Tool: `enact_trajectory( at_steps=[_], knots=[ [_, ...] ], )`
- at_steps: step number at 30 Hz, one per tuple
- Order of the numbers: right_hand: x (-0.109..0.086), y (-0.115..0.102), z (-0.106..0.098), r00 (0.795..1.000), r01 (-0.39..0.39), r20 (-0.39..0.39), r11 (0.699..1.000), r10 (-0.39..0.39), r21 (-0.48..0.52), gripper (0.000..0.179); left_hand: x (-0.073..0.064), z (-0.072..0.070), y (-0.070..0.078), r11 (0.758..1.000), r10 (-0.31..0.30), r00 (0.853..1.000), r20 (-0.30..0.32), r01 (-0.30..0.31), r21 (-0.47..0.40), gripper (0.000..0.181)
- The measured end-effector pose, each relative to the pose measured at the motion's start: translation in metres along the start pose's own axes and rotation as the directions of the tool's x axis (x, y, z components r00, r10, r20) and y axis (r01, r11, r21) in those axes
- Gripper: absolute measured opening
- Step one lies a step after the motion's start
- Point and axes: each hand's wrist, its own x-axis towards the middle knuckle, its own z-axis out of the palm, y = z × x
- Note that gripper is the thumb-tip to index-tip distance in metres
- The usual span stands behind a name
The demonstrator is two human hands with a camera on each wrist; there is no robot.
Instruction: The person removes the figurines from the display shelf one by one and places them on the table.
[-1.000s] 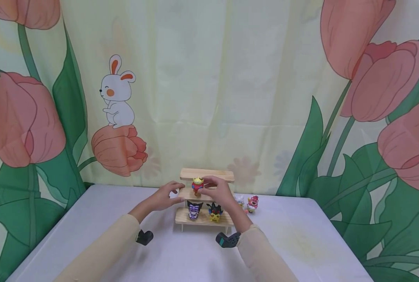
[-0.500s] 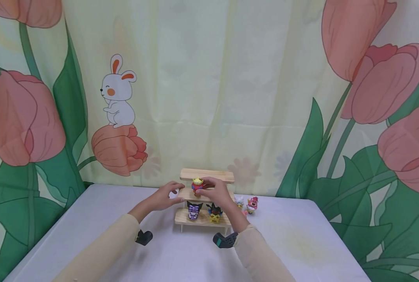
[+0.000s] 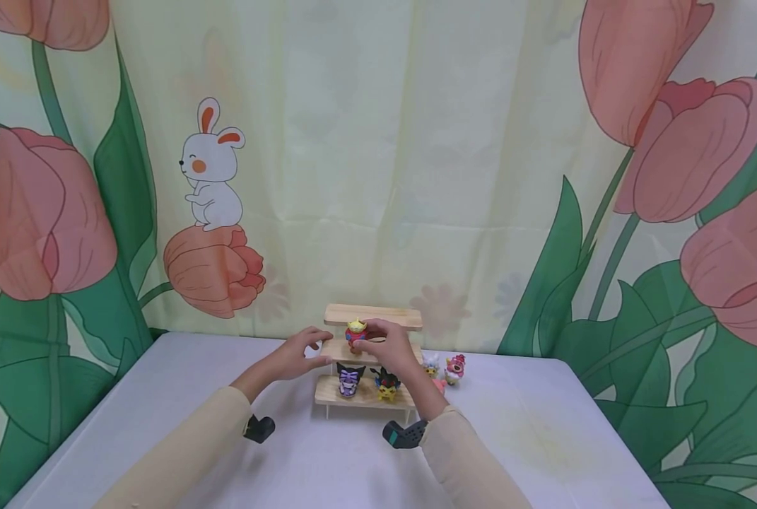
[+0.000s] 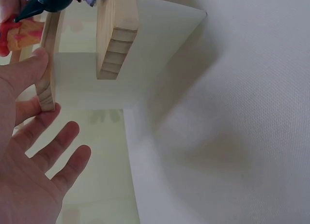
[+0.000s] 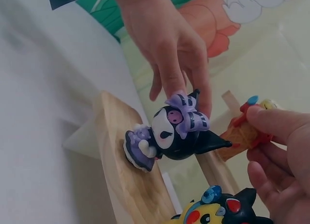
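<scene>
A three-tier wooden display stand (image 3: 372, 403) stands on the table. My left hand (image 3: 295, 353) pinches the left end of its middle board (image 4: 47, 83), thumb on one face and index finger on the other, the remaining fingers spread. My right hand (image 3: 391, 350) holds a small figurine (image 3: 356, 336) with a yellow-green head and red body between thumb and fingers, upright over the left part of that board. Its brown, cone-like lower part (image 5: 238, 141) shows in the right wrist view. On the bottom board stand a purple-and-black figurine (image 3: 349, 380) and a yellow figurine with a black hood (image 3: 387, 384).
Right of the stand, on the white table (image 3: 518, 438), are a red-and-white figurine (image 3: 455, 369), a pale figurine (image 3: 432, 365) and a pink thing (image 3: 439, 385) partly behind my right wrist. The top board (image 3: 373, 315) is above the held figurine. A tulip-print curtain (image 3: 454, 177) hangs behind.
My right forearm has shifted slightly left, uncovering more of the pink thing. Both hands keep their holds, and the held figurine stays at about the same place over the middle board.
</scene>
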Motion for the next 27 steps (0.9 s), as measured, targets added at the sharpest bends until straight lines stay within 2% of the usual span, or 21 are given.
enact_trajectory(
  at_steps=[7,16,21,27],
  knots=[
    [-0.004,-0.001,-0.005,1.000,-0.018,-0.014,1.000,0.018,0.007,0.036,0.000,0.001,0.003,1.000,0.017,1.000,0.003,-0.017,-0.002,0.055],
    [-0.011,-0.003,-0.014,1.000,-0.002,-0.022,1.000,0.003,0.009,0.038,0.000,0.001,0.007,1.000,0.006,1.000,0.009,-0.006,0.017,0.055],
    [-0.014,-0.002,-0.019,0.999,0.016,-0.039,1.000,-0.016,0.002,0.038,0.000,0.000,0.005,1.000,0.022,1.000,0.006,-0.022,0.001,0.055],
    [-0.018,-0.001,-0.025,0.998,-0.007,-0.064,1.000,0.008,0.014,0.037,-0.002,-0.002,0.001,0.999,0.046,0.999,0.002,-0.046,0.004,0.057]
  ],
)
